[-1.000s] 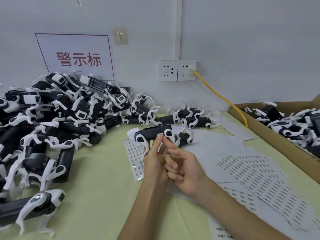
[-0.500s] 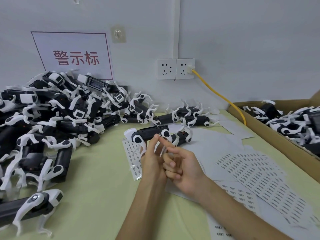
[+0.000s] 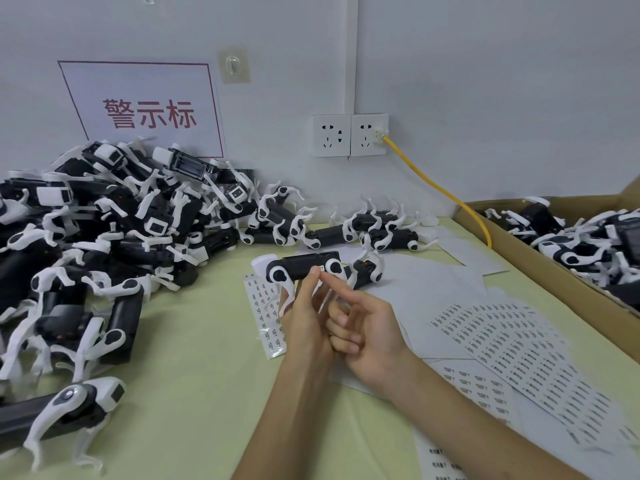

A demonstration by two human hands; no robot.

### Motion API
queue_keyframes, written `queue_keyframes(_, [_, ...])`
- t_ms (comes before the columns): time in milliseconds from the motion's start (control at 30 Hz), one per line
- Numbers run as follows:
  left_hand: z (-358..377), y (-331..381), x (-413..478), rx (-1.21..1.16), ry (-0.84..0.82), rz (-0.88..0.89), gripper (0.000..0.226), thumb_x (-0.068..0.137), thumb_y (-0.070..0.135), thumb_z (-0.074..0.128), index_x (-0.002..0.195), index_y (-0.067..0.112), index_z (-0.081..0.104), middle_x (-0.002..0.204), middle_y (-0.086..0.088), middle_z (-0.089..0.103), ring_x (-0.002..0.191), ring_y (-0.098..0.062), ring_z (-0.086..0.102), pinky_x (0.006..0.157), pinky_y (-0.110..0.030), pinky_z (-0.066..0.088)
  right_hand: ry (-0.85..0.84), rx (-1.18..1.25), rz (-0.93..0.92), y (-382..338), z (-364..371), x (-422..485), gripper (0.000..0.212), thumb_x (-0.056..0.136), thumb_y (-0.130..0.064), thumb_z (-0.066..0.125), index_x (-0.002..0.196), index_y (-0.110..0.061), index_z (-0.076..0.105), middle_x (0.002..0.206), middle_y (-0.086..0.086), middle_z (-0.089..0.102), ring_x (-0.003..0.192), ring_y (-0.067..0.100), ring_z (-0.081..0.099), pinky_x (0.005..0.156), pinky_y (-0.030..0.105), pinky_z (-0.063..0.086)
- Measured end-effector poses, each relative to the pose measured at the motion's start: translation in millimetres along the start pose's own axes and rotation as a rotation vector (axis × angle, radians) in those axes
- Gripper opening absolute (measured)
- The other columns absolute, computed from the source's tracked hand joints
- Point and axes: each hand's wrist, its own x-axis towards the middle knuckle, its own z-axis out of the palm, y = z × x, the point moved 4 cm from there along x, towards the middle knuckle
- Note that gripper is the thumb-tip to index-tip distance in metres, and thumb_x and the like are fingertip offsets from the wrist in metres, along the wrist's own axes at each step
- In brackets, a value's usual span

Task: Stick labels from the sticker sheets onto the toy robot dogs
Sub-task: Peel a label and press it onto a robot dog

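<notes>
My left hand (image 3: 304, 320) grips a black and white toy robot dog (image 3: 301, 266) above the table, its body lying sideways. A small white label (image 3: 321, 268) sits at the lower edge of the dog's body. My right hand (image 3: 363, 327) has its index finger stretched out, the tip touching that label, while the other fingers are curled. A narrow sticker sheet (image 3: 265, 313) lies on the table just left of my left hand. Larger sticker sheets (image 3: 519, 355) are spread out to the right.
A big heap of toy robot dogs (image 3: 104, 244) fills the left side of the table. A few more dogs (image 3: 377, 230) lie by the wall. A cardboard box (image 3: 540, 268) with dogs stands at the right. A yellow cable (image 3: 436, 188) runs from the wall socket.
The two hands have stayed together on the dog. My right index finger has moved up from my left hand's fingers to the label at the dog's body.
</notes>
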Motion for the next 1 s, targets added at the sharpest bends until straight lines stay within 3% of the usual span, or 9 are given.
queue_keyframes(133, [-4.4,-2.3,4.7,0.002,0.065,0.030,0.073,0.087,0.036,0.079,0.147,0.008,0.050,0.121,-0.019,0.074,0.093,-0.034,0.061,0.057,-0.030,0.047,0.005,-0.017,-0.006,-2.0,0.3,-0.5,0.042,0.092,-0.020,0.048,0.125,-0.014,0.074,0.058,0.001,0.034,0.038,0.008,0.022,0.031,0.019,0.021])
queue_keyframes(500, [-10.3,-2.6,10.1,-0.036,0.141,0.083,0.072,0.088,0.031,0.080,0.147,0.007,0.047,0.109,-0.021,0.077,0.057,-0.025,0.055,0.054,-0.029,0.045,-0.011,-0.022,0.006,1.8,-0.3,1.5,0.047,0.083,-0.025,0.055,0.122,-0.008,0.074,0.059,0.003,0.038,0.041,0.010,0.024,0.031,0.020,0.026])
queue_keyframes(567, [-10.0,-1.8,10.5,-0.041,0.144,0.096,0.072,0.088,0.031,0.080,0.147,0.007,0.047,0.106,-0.018,0.078,0.060,-0.026,0.057,0.057,-0.031,0.047,-0.013,-0.021,0.005,1.3,-0.4,1.5,0.047,0.083,-0.026,0.055,0.121,-0.008,0.074,0.059,0.003,0.038,0.041,0.010,0.025,0.031,0.020,0.026])
queue_keyframes(633, [-9.5,-1.6,11.5,-0.068,0.130,0.089,0.070,0.088,0.030,0.081,0.145,0.006,0.049,0.108,-0.017,0.078,0.075,-0.031,0.065,0.071,-0.044,0.055,-0.008,-0.015,0.002,1.0,-0.7,1.5,0.047,0.084,-0.026,0.055,0.121,-0.007,0.074,0.059,0.003,0.038,0.041,0.010,0.025,0.033,0.020,0.025])
queue_keyframes(700, [-11.1,-0.6,13.9,-0.080,0.129,0.077,0.054,0.088,0.029,0.080,0.130,0.005,0.058,0.112,-0.017,0.077,0.092,-0.034,0.066,0.088,-0.054,0.055,0.004,-0.012,-0.002,1.2,-1.7,1.5,0.046,0.085,-0.025,0.054,0.121,-0.005,0.074,0.059,0.004,0.038,0.041,0.010,0.025,0.034,0.020,0.024])
queue_keyframes(733, [-11.5,0.3,14.1,-0.075,0.132,0.076,0.043,0.088,0.030,0.080,0.118,0.005,0.062,0.111,-0.018,0.077,0.094,-0.033,0.065,0.089,-0.054,0.053,0.014,-0.017,-0.008,1.5,-2.2,1.3,0.045,0.086,-0.024,0.053,0.119,-0.004,0.075,0.059,0.004,0.038,0.041,0.011,0.025,0.035,0.021,0.024])
queue_keyframes(800, [-11.9,3.0,13.1,-0.088,0.125,0.095,0.033,0.089,0.028,0.080,0.109,0.009,0.060,0.108,-0.014,0.078,0.093,-0.033,0.067,0.091,-0.051,0.051,0.041,-0.042,-0.034,0.2,-2.2,0.6,0.041,0.085,-0.023,0.053,0.112,-0.002,0.077,0.057,0.003,0.037,0.040,0.010,0.025,0.034,0.020,0.024])
queue_keyframes(867, [-11.1,7.1,12.9,-0.116,0.106,0.151,0.027,0.090,0.020,0.078,0.108,0.011,0.058,0.097,-0.004,0.075,0.086,-0.022,0.076,0.094,-0.044,0.054,0.080,-0.054,-0.081,-4.5,-3.1,0.2,0.037,0.078,-0.023,0.057,0.099,-0.003,0.080,0.055,0.003,0.036,0.038,0.010,0.024,0.034,0.020,0.024])
queue_keyframes(1000, [-5.8,8.0,11.6,-0.102,0.042,0.186,0.015,0.093,0.013,0.074,0.099,0.014,0.060,0.087,0.001,0.071,0.076,-0.014,0.075,0.087,-0.034,0.056,0.157,-0.015,-0.167,-19.8,-10.1,-0.2,0.032,0.074,-0.023,0.058,0.091,-0.003,0.076,0.055,0.002,0.035,0.038,0.010,0.022,0.034,0.019,0.022])
